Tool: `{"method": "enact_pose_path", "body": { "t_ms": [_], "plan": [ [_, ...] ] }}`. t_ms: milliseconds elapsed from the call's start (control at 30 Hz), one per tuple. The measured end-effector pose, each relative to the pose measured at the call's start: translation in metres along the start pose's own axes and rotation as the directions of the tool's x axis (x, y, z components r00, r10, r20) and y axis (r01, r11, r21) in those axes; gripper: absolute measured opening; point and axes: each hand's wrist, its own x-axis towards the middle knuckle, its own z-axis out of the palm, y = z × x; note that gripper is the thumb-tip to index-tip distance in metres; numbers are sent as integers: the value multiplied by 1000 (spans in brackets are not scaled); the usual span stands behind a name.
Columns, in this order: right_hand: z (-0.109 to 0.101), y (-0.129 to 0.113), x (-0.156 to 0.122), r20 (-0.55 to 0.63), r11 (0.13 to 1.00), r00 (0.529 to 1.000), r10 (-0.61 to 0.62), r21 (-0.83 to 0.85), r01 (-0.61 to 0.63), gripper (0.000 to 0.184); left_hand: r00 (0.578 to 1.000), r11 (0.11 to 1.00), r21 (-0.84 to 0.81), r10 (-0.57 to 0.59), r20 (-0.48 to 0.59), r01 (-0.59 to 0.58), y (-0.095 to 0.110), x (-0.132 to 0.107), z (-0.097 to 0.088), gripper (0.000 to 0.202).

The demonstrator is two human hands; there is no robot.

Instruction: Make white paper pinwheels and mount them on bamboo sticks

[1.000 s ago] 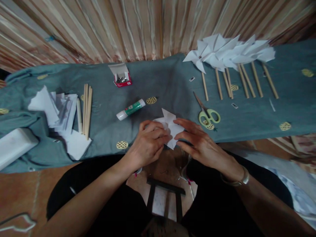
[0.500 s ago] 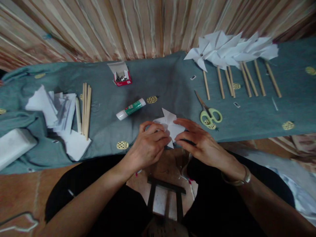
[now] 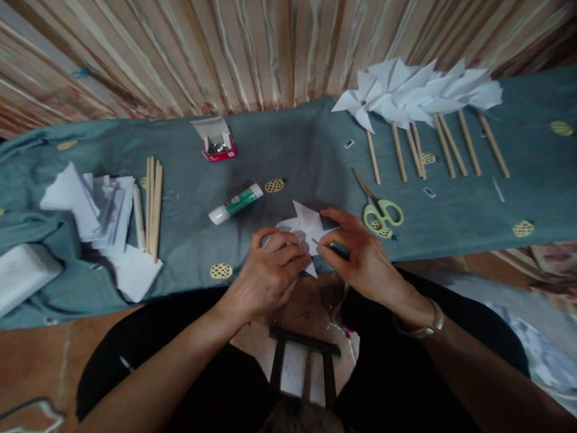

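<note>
A white paper pinwheel (image 3: 308, 224) with pointed blades lies at the table's near edge, between my hands. My left hand (image 3: 273, 264) is closed on its left side, with bent fingers covering part of the paper. From the right, my right hand (image 3: 356, 249) holds the pinwheel's edge between thumb and fingers. A small thin brownish thing shows at the thumb tip, too small to name. Beyond my left hand lies a green and white glue stick (image 3: 237, 203). Scissors (image 3: 377, 207) with light green handles rest to the right of my right hand.
An open red box of metal tacks (image 3: 220, 147) stands at the back. Several finished pinwheels on sticks (image 3: 396, 90) lie at the far right. Wooden sticks (image 3: 155, 210), white paper pieces (image 3: 110, 210) and a white block (image 3: 27, 273) are on the left.
My right thumb has come in over the pinwheel's middle, and a small thin thing now shows at its tip. My left hand keeps its hold. The view has shifted slightly.
</note>
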Motion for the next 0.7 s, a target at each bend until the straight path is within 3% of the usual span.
{"method": "enact_pose_path", "body": {
  "t_ms": [233,467,700],
  "plan": [
    [3,-2,3,-22,999,1000,19,-47,-20,11,994,999,2,40,-102,-40,11,-3,-2,16],
    [6,-2,5,-58,997,998,22,-71,-26,12,992,986,-117,115,-57,-121,37,-8,7,20],
    [7,-4,6,-65,995,997,41,-93,-47,13,985,974,-156,160,-57,-167,35,-10,18,17]
  ]
}}
